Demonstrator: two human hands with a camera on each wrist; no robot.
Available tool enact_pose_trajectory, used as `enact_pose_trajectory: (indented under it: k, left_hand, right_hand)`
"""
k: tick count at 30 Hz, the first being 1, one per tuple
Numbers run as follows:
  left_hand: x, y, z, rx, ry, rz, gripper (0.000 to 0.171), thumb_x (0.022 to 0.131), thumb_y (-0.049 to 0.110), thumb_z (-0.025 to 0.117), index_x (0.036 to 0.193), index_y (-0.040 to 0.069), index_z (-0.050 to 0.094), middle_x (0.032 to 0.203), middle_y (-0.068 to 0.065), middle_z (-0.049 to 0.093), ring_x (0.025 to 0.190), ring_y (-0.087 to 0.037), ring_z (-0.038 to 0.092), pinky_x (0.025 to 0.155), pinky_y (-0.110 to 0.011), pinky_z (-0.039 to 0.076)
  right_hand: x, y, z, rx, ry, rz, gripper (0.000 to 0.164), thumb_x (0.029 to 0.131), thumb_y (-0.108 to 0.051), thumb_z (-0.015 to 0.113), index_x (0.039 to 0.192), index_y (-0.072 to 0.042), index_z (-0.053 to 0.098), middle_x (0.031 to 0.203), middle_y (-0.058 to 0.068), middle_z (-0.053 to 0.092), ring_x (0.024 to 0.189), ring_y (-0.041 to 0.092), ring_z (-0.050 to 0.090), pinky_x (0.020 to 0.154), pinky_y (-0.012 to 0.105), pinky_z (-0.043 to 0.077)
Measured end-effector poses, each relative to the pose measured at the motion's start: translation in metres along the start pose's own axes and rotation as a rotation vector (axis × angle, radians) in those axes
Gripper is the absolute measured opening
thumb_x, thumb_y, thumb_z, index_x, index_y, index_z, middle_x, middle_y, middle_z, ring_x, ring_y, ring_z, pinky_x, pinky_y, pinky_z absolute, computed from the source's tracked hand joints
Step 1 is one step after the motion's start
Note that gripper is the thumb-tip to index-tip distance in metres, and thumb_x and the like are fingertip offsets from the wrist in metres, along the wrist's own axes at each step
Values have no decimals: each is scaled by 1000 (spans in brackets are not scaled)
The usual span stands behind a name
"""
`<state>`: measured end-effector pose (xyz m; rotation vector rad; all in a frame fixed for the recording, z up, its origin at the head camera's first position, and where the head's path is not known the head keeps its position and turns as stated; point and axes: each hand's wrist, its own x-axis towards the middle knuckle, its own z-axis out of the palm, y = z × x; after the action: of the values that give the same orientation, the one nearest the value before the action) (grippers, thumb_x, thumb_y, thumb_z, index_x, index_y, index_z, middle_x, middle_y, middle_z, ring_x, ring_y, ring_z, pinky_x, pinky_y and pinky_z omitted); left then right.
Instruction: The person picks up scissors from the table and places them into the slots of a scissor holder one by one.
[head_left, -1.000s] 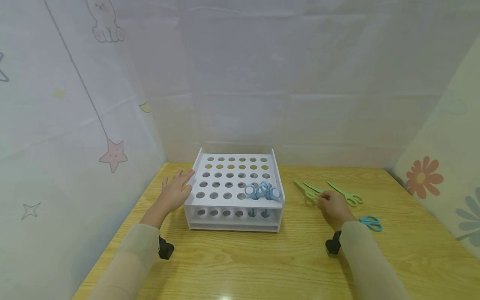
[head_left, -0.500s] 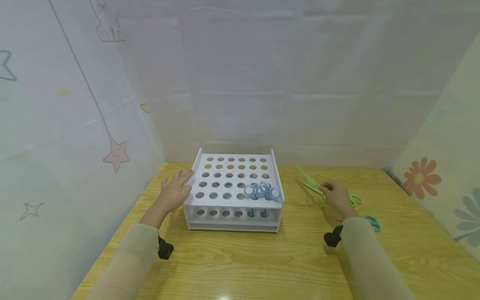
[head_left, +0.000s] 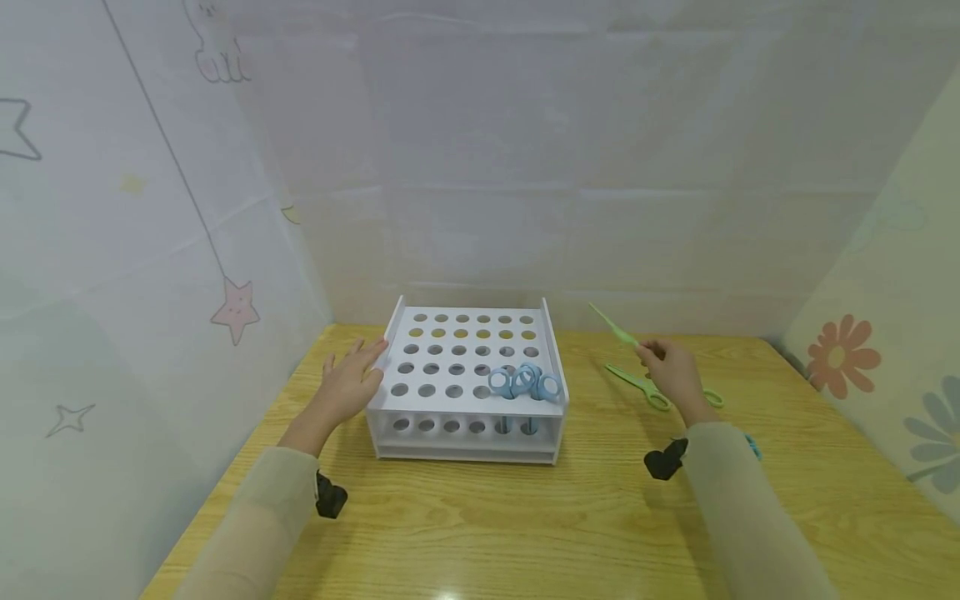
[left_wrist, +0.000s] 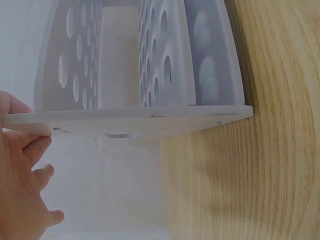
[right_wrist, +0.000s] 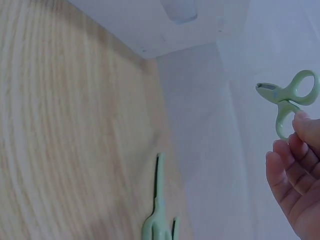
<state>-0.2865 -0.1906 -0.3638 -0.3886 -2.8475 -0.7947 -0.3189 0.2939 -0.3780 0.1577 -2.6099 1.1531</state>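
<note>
In the head view my right hand [head_left: 675, 379] holds a pair of light green scissors [head_left: 618, 332] above the table. The right wrist view shows thumb and fingertips pinching one handle loop of these scissors [right_wrist: 280, 95], whose blades point away from the hand. My left hand [head_left: 341, 392] is at the left side panel of a white rack [head_left: 465, 406] with rows of round holes. Seen from the left wrist, that panel [left_wrist: 125, 114] lies between its digits. Light blue scissors [head_left: 519, 388] stand handles-up in holes at the rack's front right.
More green scissors [head_left: 636, 382] lie on the wooden table [head_left: 480, 517] below my right hand. Another green handle [head_left: 717, 399] and a blue handle [head_left: 753, 447] show behind the right arm. A pale cloth [head_left: 480, 208] hangs behind the table.
My right hand has picked up one pair of green scissors and lifted it off the table. The left hand and the rack stay where they were.
</note>
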Motion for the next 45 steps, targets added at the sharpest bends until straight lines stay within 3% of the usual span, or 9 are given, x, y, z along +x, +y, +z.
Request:
enact_pose_trajectory:
  k: [13,27,39,45]
  left_hand:
    - [2,1,-2,3,9,10,52,92,18,36,143,8,34,146,-9,30,136,-35,12,101,-60,-8]
    - [0,1,-2,2,5,6,52,92,19,36,143,8,34,146,-9,30,137,-34,10,102,-59,-8]
    - [-1,1,-1,-18,20,20,51,91,16,37,142,7,36,146,-10,31,136,-34,13,101,-60,-7]
    - [-2,2,-1,-12,24,18,52,91,16,37,141,6,36,145,-10,32,136,-34,14,101,-61,-7]
  right_hand:
    - [9,-39,-7,45,61,-95,35,95,-27,49,107,5,58,92,16,57,81,23,54,61,21,51]
    - [10,-84,-5,82,97,-226,30,94,-22,52,102,5,60,87,17,59,71,12,55,57,18,50]
    - [5,-108,-5,122,100,-294,30,94,-23,53,101,6,60,86,16,58,68,15,56,57,18,49]
    - [4,-118,-2,158,108,-316,26,93,-17,54,99,8,60,87,18,59,70,27,59,62,14,49]
